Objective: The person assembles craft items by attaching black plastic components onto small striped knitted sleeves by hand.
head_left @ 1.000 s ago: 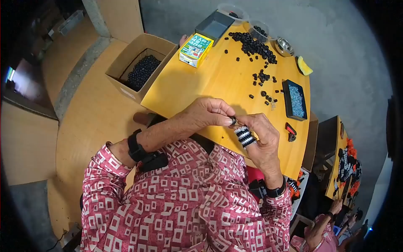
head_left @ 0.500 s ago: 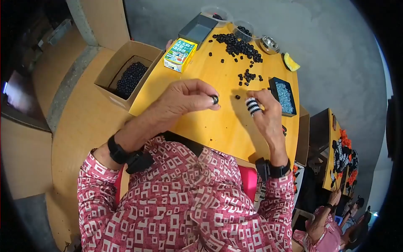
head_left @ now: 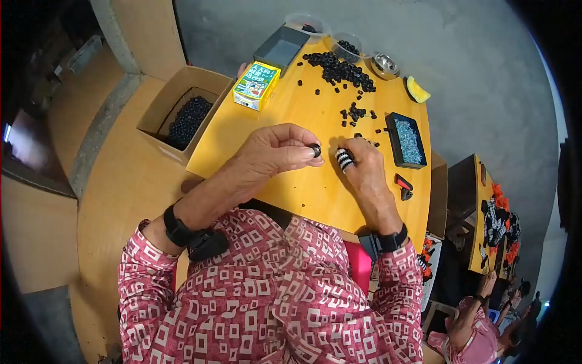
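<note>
My left hand (head_left: 276,148) pinches a small round black part (head_left: 316,150) between thumb and forefinger. The part has a lighter centre. Just to its right, my right hand (head_left: 367,167) hovers with its fingers curled together, a black-and-white striped finger sleeve (head_left: 345,159) on one finger. Whatever its fingertips hold, if anything, is hidden. Beyond the hands lie a few loose black parts (head_left: 354,113) and a larger heap of them (head_left: 339,70). Right of my right hand is a black tray (head_left: 398,159) full of small silvery pieces (head_left: 408,141).
A cardboard box (head_left: 153,115) of black parts stands at the left. Along the table's far side are a yellow-green carton (head_left: 257,85), a grey tray (head_left: 280,48), plastic tubs, a metal bowl (head_left: 385,65) and a yellow wedge (head_left: 418,89). A red-and-black tool (head_left: 403,182) lies at the right.
My right hand has moved left and slightly down from beside the black tray, closer to my left hand. The red-and-black tool shows more fully. My left hand keeps its pinch.
</note>
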A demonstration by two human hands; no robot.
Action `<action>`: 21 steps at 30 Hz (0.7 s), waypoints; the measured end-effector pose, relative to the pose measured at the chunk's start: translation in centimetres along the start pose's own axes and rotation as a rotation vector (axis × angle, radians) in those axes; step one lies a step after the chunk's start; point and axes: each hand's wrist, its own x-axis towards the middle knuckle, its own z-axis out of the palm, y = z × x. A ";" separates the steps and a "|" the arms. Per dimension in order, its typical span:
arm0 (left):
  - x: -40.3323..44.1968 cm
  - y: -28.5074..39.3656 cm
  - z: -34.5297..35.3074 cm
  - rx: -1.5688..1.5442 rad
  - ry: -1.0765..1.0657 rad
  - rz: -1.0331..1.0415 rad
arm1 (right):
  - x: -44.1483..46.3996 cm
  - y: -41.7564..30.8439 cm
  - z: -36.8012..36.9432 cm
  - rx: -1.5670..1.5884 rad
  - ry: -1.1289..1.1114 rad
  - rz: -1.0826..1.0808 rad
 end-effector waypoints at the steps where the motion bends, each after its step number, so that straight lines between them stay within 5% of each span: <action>1: 0.1 -0.2 0.2 0.034 0.010 0.016 | -0.2 -1.0 -0.6 0.005 -0.003 0.001; 3: 0.2 -0.7 0.4 0.069 0.020 0.026 | -0.5 -3.5 -2.2 0.217 0.040 0.041; 21: 0.7 -2.9 2.1 0.239 0.082 0.101 | -1.4 -7.5 -3.9 0.207 0.099 -0.094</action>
